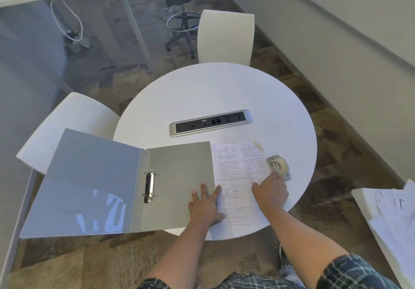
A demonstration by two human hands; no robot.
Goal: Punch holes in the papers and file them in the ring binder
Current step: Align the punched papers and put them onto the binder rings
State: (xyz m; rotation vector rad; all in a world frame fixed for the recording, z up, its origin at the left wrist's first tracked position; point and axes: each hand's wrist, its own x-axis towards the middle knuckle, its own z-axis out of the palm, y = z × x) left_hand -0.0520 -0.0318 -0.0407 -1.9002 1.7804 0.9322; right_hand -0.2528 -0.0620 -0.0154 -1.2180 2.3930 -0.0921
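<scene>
A grey ring binder (116, 183) lies open on the round white table (213, 91), its left cover hanging past the table's edge. Its metal ring mechanism (150, 186) sits beside the spine. To the right of the binder lies a printed paper sheet (238, 167). My left hand (207, 204) rests flat with spread fingers across the binder's right edge and the paper's left edge. On the paper's right side is my right hand (270, 192), fingers reaching the near end of a beige hole punch (278, 166). I cannot tell whether it grips the punch.
A power socket strip (211, 122) is set into the table's middle. Two white chairs (225, 37) (67, 127) stand at the far and left sides. A stack of loose papers (390, 212) lies on a surface at the right. A black stool stands further back.
</scene>
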